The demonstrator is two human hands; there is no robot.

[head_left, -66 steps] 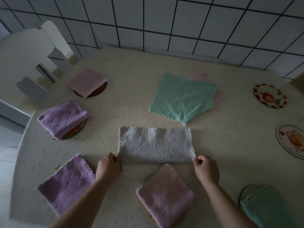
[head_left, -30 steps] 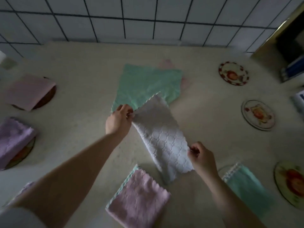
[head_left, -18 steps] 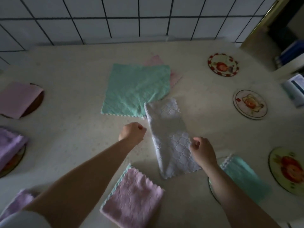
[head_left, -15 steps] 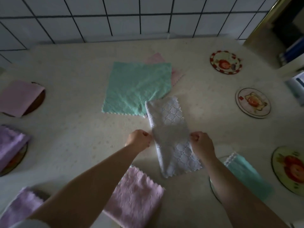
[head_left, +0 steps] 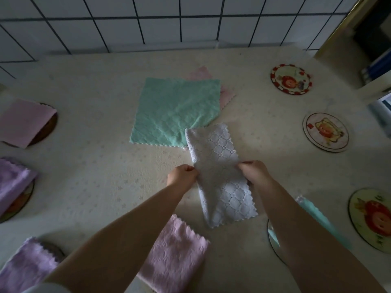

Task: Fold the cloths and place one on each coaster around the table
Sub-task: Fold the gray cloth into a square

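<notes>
Both hands are working the white cloth [head_left: 220, 174] at the middle of the tabletop [head_left: 95, 166]: the left hand [head_left: 182, 176] is pinching its left long edge with curled fingers, and the right hand [head_left: 252, 171] is pinching the opposite edge. The cloth is lying as a long folded strip, its far end overlapping a corner of the flat green cloth [head_left: 175, 111].

Judging by the layout, the job is sitting past its midpoint. Folded cloths are already resting on coasters: a pink one [head_left: 23, 121] far left, a purple one [head_left: 12, 182] below it, another purple one [head_left: 23, 269] at the near left corner, a folded green one [head_left: 313, 214] near the right forearm, and a pink one [head_left: 173, 252] at the near edge (its coaster is hidden). Three coasters are waiting bare on the right: the red-rimmed one [head_left: 291, 79], the middle one [head_left: 325, 132] and the nearest one [head_left: 372, 218]. Remaining are the white strip's second fold, the green cloth, and a pink cloth [head_left: 225, 95] peeking from beneath it.
</notes>
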